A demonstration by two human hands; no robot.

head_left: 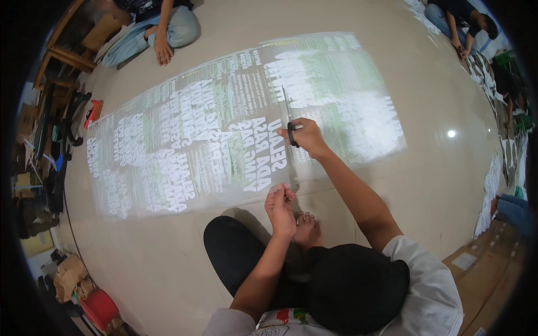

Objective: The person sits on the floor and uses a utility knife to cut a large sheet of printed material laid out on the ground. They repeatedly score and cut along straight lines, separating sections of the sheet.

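A large see-through film sheet (pixel 224 162), printed with rows of white and pale green lettering, lies spread over the tiled floor. My right hand (pixel 306 138) is closed round the black handles of a pair of scissors (pixel 289 115). Their long blades point away from me, over the sheet along a strip between two printed blocks. At the sheet's near edge my left hand (pixel 280 208) is closed in a pinch on the film. A straight edge in the film runs from near those fingertips up toward the scissors.
My bare foot (pixel 307 229) rests just short of the sheet. Beyond it sits a person in jeans (pixel 179 28); another crouches at the far right (pixel 457 25) beside white strips. Wooden furniture (pixel 70 59) and a red reel-like object (pixel 100 309) line the left; cardboard (pixel 487 269) lies right.
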